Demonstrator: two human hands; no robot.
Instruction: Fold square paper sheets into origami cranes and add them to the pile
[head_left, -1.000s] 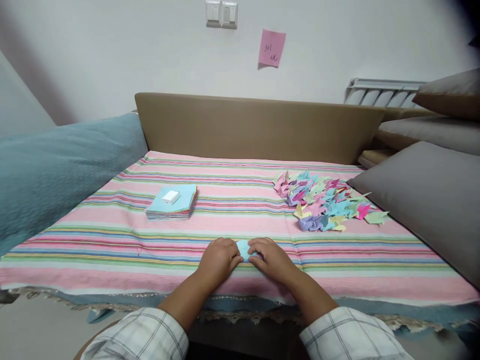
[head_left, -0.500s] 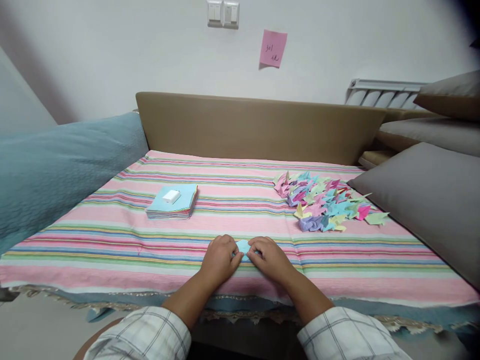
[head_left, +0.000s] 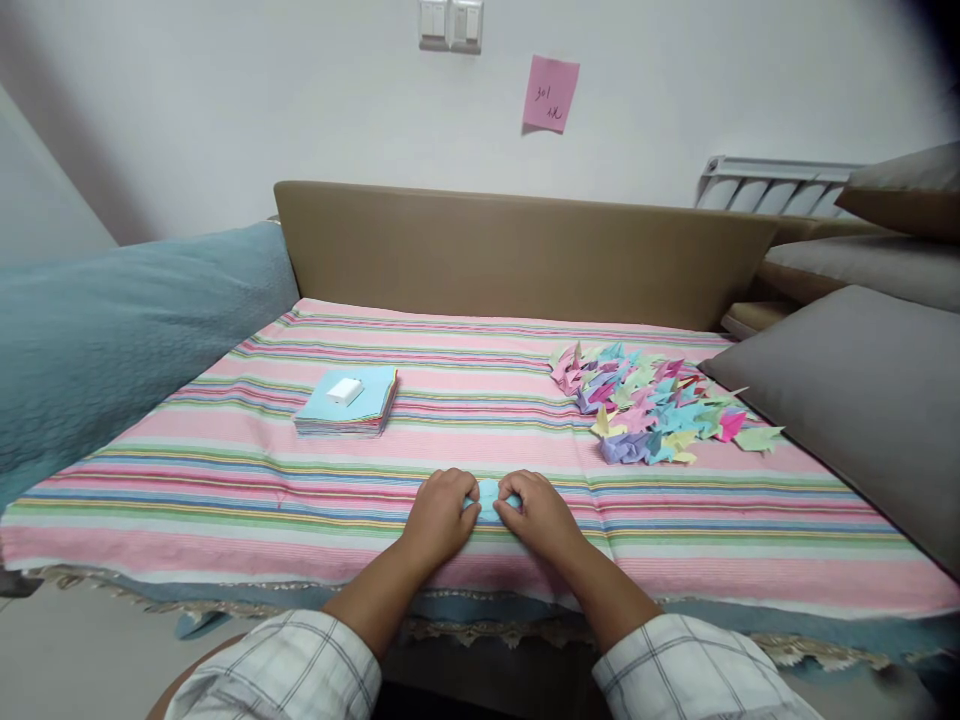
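A small light-blue folded paper [head_left: 490, 496] lies on the striped cloth [head_left: 225, 470] near the table's front edge. My left hand [head_left: 440, 515] presses on its left side with curled fingers. My right hand [head_left: 541, 512] presses on its right side, fingertips pinching the paper. Most of the paper is hidden under both hands.
A stack of coloured paper squares [head_left: 349, 402] with a small white block [head_left: 344, 390] on top sits at the left middle. A heap of folded paper cranes [head_left: 649, 405] lies at the right. Grey cushions [head_left: 862, 400] border the right, a teal blanket [head_left: 112, 330] the left.
Both hands have drawn slightly closer together over the blue paper, so less of it shows. The view has shifted a little.
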